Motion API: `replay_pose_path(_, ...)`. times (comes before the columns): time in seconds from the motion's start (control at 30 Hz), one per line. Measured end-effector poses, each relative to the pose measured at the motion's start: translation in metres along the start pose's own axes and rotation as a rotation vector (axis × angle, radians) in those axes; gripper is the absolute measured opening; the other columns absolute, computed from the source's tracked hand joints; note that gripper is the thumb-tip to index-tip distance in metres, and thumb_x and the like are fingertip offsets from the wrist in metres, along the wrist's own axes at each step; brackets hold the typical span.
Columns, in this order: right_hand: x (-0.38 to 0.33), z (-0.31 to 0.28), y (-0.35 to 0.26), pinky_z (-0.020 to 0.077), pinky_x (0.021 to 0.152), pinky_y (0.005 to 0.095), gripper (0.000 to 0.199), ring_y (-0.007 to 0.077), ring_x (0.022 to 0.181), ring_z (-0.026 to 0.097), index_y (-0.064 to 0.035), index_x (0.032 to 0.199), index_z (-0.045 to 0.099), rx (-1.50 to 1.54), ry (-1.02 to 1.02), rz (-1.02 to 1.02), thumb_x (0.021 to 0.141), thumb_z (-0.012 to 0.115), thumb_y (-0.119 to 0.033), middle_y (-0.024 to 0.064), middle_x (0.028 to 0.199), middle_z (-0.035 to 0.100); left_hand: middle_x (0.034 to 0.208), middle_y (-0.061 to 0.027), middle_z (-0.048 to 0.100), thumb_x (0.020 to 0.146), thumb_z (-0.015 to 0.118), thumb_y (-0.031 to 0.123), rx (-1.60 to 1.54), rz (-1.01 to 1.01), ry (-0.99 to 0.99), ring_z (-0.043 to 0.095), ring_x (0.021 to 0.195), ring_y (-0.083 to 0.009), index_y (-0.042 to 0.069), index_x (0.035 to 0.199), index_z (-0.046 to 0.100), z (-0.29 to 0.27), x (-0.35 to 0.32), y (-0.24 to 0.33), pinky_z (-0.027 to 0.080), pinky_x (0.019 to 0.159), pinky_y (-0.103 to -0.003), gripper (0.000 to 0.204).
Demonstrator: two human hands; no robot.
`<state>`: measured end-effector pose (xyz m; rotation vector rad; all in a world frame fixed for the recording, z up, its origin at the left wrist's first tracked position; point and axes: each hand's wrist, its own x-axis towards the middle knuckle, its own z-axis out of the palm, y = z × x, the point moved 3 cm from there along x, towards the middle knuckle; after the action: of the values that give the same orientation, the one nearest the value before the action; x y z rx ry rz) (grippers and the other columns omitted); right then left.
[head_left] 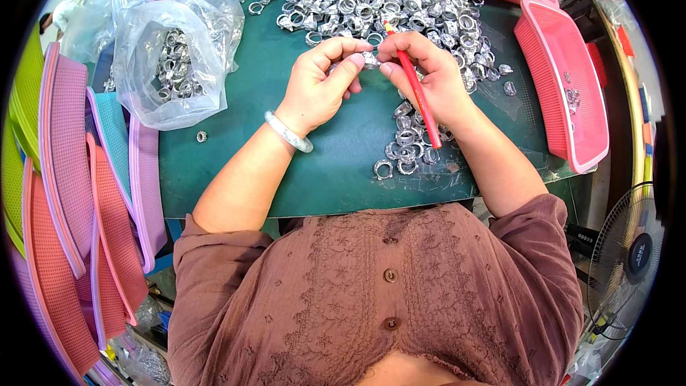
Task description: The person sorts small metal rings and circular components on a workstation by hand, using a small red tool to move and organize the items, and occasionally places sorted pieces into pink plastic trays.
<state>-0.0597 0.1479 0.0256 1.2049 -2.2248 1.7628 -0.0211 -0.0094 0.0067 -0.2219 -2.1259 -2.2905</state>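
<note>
My left hand (325, 80) pinches a silver ring (369, 61) between thumb and fingertips, in front of the big heap. A pale bangle (288, 131) circles that wrist. My right hand (431, 78) holds a red pencil (418, 94), its yellow end up near the fingertips and its other end slanting down toward me. The right fingertips meet close beside the ring; whether they touch it I cannot tell. Beyond both hands spreads a large heap of silver rings (386, 0). A smaller group of rings (406, 144) lies below my right hand, partly hidden by it and the pencil.
A clear plastic bag (204, 96) of rings stands at the left, with a single ring (201, 136) beside it on the green tabletop (236, 164). Stacked coloured baskets (68, 150) crowd the left edge. At the right are a pink basket (534, 36) and a fan (622, 264).
</note>
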Motion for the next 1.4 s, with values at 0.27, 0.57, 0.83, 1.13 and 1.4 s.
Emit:
replay_pose_path(0.27,0.0001,0.0004,0.0002,0.0474,0.069,0.0244,0.020,0.0117,0.074,0.059,-0.0006,0.096,0.056,0.019,-0.006,-0.008,0.077,0.061,0.001,0.0068,0.083,0.060,0.074,0.0024,0.055,0.088,0.051,0.012,-0.002,-0.022,-0.013,0.049,0.057,-0.0033,0.005,0.101,0.060,-0.0007,0.0029,-0.0061,0.039,0.049,-0.017,0.017)
replay_pose_path(0.57,-0.0006,0.0007,-0.0006,0.0475,0.067,0.0246,0.021,0.0119,0.073,0.059,-0.0008,0.097,0.057,0.021,0.002,-0.006,0.077,0.061,0.000,0.0068,0.082,0.061,0.072,0.0018,0.055,0.090,0.050,0.014,0.007,-0.033,-0.028,0.049,0.054,-0.0034,0.006,0.100,0.060,-0.0007,0.0032,-0.0076,0.038,0.044,-0.016,0.017)
replay_pose_path(0.83,-0.0007,0.0009,-0.0003,0.0478,0.070,0.0252,0.023,0.0130,0.077,0.059,-0.0012,0.097,0.054,0.037,0.011,0.013,0.076,0.063,0.001,0.0071,0.086,0.060,0.074,-0.0051,0.061,0.092,0.045,0.016,-0.136,-0.194,-0.042,0.050,0.050,-0.0066,0.003,0.099,0.056,-0.0019,0.0039,-0.0076,0.038,0.042,-0.018,0.019)
replay_pose_path(1.13,-0.0020,0.0014,0.0012,0.0486,0.072,0.0264,0.029,0.0143,0.080,0.059,-0.0016,0.100,0.053,0.071,0.006,0.049,0.074,0.065,0.002,0.0073,0.091,0.059,0.072,-0.0077,0.061,0.091,0.044,0.017,-0.333,-0.377,-0.056,0.051,0.047,-0.0081,0.003,0.096,0.053,-0.0023,0.0035,-0.0091,0.037,0.040,-0.018,0.018)
replay_pose_path(1.4,-0.0015,0.0017,0.0009,0.0485,0.072,0.0263,0.028,0.0147,0.082,0.060,-0.0012,0.101,0.053,0.052,0.002,0.046,0.075,0.063,0.002,0.0078,0.090,0.060,0.072,-0.0079,0.061,0.091,0.043,0.016,-0.335,-0.393,-0.061,0.053,0.048,-0.0088,0.003,0.096,0.053,-0.0012,0.0026,-0.0069,0.039,0.040,-0.018,0.017)
